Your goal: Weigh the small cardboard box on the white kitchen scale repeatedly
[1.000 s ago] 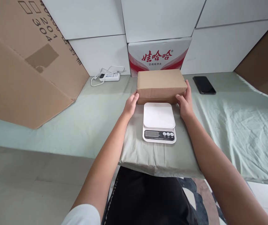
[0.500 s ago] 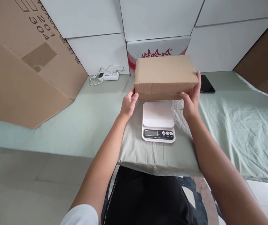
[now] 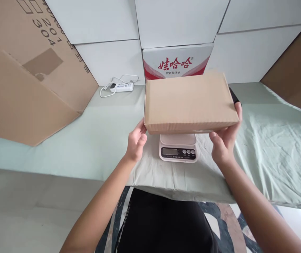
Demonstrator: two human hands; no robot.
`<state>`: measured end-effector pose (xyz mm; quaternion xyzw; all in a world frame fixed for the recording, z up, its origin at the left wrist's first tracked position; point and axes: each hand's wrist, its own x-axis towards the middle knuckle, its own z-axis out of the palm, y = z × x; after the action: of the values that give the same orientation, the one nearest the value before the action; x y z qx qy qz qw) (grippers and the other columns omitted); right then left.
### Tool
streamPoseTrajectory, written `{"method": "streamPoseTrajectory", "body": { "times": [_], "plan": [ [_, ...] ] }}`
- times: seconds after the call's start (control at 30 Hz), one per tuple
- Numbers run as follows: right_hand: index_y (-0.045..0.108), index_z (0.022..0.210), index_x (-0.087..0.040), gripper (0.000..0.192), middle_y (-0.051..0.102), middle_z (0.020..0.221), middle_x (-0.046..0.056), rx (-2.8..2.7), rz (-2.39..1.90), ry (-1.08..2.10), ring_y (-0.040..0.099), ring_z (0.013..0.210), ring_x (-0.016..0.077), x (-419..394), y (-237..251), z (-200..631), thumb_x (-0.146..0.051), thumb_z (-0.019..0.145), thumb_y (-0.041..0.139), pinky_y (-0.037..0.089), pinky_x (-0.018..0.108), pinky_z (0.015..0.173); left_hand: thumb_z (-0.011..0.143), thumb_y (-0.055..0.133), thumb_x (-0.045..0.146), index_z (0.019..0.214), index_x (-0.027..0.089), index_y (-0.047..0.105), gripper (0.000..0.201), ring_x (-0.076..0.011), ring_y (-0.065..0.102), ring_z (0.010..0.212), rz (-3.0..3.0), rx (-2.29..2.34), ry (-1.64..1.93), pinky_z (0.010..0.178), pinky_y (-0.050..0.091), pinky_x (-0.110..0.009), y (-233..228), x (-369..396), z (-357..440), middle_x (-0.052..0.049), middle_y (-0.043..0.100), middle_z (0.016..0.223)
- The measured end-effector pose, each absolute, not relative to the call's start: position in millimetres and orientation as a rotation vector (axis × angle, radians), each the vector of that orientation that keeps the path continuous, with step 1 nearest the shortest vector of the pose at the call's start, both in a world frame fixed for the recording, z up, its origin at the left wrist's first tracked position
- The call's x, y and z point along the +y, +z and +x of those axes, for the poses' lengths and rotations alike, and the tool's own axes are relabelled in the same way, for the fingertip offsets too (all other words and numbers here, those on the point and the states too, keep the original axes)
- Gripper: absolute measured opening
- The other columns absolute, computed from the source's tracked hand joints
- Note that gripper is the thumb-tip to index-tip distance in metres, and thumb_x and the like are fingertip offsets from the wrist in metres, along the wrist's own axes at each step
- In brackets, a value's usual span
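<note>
— So where was the cardboard box?
— Held above the white scale, left hand and right hand gripping its ends, fingers clamped on it.

Plain tan cardboard box, white kitchen scale with a black display strip. Pale green sheet underneath. Water carton is white with red lettering.

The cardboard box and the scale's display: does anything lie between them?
No. In the head view, between the held cardboard box and the display shows only the scale's own white platform edge.
</note>
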<state>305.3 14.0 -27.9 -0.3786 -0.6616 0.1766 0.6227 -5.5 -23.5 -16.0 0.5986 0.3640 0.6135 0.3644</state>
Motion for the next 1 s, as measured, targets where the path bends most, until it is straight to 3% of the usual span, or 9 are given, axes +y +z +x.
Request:
{"method": "streamPoseTrajectory", "body": {
  "times": [0.2,0.33,0.6,1.0],
  "plan": [
    [0.033,0.177,-0.05,0.096,0.043,0.181,0.006,-1.451,-0.856,0.272,0.044,0.172,0.0436,5,-45,298,-0.079,0.091,0.064,0.046,0.072,0.138,0.097,0.065,0.08,0.145,0.026,0.08,0.074,-0.0411,0.074,0.149,1.486,1.009,1.644,0.126,0.063,-0.059,-32,-29,-2,-0.016,0.084,0.145],
    [0.036,0.176,-0.046,0.088,0.04,0.181,0.008,-1.455,-0.938,0.283,0.041,0.173,0.0456,0,-41,296,-0.076,0.096,0.06,0.038,0.078,0.141,0.098,0.065,0.08,0.144,0.026,0.08,0.073,-0.0403,0.076,0.147,1.482,1.037,1.597,0.126,0.063,-0.058,-32,-27,-3,-0.016,0.085,0.143],
    [0.043,0.169,-0.037,0.084,0.05,0.174,0.013,-1.421,-1.056,0.309,0.044,0.17,0.0441,-8,-30,291,-0.078,0.097,0.056,0.035,0.077,0.142,0.1,0.062,0.08,0.153,0.025,0.075,0.078,-0.0399,0.076,0.147,1.496,1.045,1.542,0.126,0.063,-0.056,-29,-26,-2,-0.016,0.083,0.149],
    [0.052,0.166,-0.039,0.075,0.055,0.17,0.011,-1.378,-1.083,0.255,0.051,0.164,0.0444,-6,-28,294,-0.075,0.1,0.053,0.039,0.077,0.14,0.101,0.063,0.078,0.157,0.024,0.073,0.078,-0.0411,0.071,0.154,1.521,1.035,1.54,0.131,0.059,-0.056,-36,-26,-4,-0.017,0.078,0.159]
  ]
}}
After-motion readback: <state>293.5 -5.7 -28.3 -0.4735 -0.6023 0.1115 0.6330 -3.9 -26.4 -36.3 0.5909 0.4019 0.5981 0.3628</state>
